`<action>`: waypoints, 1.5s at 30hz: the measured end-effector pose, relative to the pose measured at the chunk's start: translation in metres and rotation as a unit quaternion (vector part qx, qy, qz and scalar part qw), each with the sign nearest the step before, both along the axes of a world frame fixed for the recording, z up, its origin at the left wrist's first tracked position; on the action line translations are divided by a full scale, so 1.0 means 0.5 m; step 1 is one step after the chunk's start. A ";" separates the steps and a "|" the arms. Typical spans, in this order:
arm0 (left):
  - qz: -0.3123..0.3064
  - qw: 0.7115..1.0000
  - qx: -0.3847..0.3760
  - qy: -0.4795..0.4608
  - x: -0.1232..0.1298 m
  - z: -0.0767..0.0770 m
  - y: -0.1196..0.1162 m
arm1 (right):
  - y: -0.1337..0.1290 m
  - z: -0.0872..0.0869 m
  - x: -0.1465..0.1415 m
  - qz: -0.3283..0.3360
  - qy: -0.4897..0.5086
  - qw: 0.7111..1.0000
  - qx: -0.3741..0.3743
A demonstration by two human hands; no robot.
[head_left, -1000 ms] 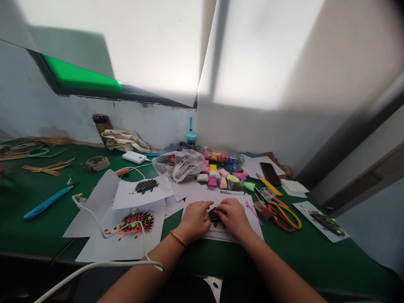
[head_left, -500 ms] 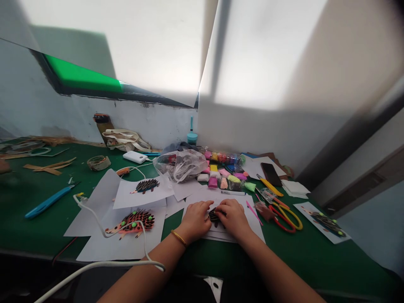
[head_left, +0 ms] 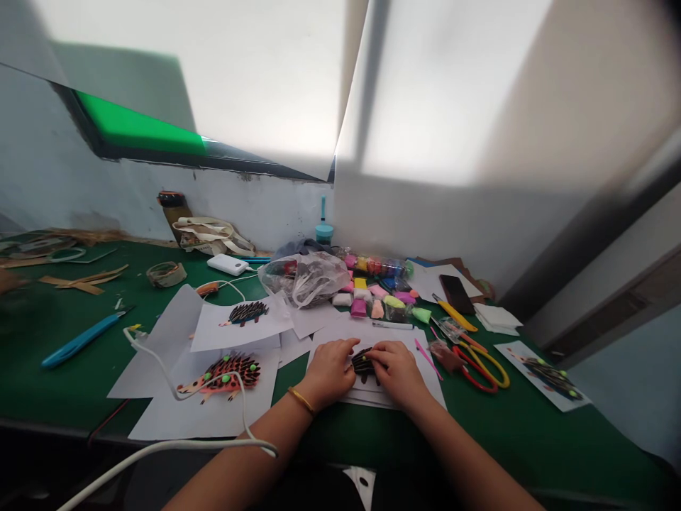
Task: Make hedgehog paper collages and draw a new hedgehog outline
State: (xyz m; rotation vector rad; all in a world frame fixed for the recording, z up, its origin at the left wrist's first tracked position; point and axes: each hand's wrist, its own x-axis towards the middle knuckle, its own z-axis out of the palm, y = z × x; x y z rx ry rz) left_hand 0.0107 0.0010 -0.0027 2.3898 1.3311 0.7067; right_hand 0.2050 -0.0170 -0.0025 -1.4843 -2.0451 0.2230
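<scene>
Since 0.5 s ago, the right hand (head_left: 401, 372) has shifted slightly rightward, baring more of the dark spiny hedgehog (head_left: 362, 363). That hedgehog lies on white paper (head_left: 330, 330) between the 2 hands, its long axis running roughly left to right. It sits to the left of the right hand, whose fingertips overlap its right part; the left hand (head_left: 330, 370) is just beside its left end. The right thumb and fingers form a narrow pinch, but I cannot tell whether they hold anything, nor whether the left hand does. No brand or writing is readable on the pen (head_left: 392, 325) or phone (head_left: 456, 293).
</scene>
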 end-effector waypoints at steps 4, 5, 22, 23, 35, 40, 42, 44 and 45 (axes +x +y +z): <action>-0.002 1.000 0.005 -0.006 0.000 -0.002 0.001 | 0.000 -0.006 0.000 0.005 0.014 1.000 0.002; -0.002 1.000 0.005 -0.006 0.000 -0.002 0.002 | 0.001 -0.005 -0.001 0.004 0.016 1.000 0.002; -0.001 1.000 0.002 -0.014 0.000 -0.005 0.003 | -0.010 0.003 -0.007 0.009 -0.021 1.000 0.000; -0.001 1.000 0.002 -0.014 0.000 -0.005 0.003 | -0.012 0.004 -0.008 0.009 -0.024 1.000 0.002; -0.002 1.000 0.006 -0.012 -0.002 -0.006 0.002 | -0.039 0.012 -0.019 0.007 -0.083 0.996 0.036; -0.001 1.000 0.003 -0.013 -0.001 -0.003 0.001 | -0.045 0.012 -0.019 0.010 -0.095 0.995 0.042; -0.002 1.000 0.001 -0.013 -0.001 -0.002 0.001 | -0.048 0.012 -0.019 0.011 -0.097 0.994 0.041; -0.002 1.000 0.000 -0.013 -0.001 -0.001 0.001 | -0.052 0.012 -0.019 0.011 -0.100 0.994 0.038; -0.002 1.000 0.001 -0.013 0.000 0.000 0.001 | -0.055 0.012 -0.019 0.011 -0.101 0.994 0.036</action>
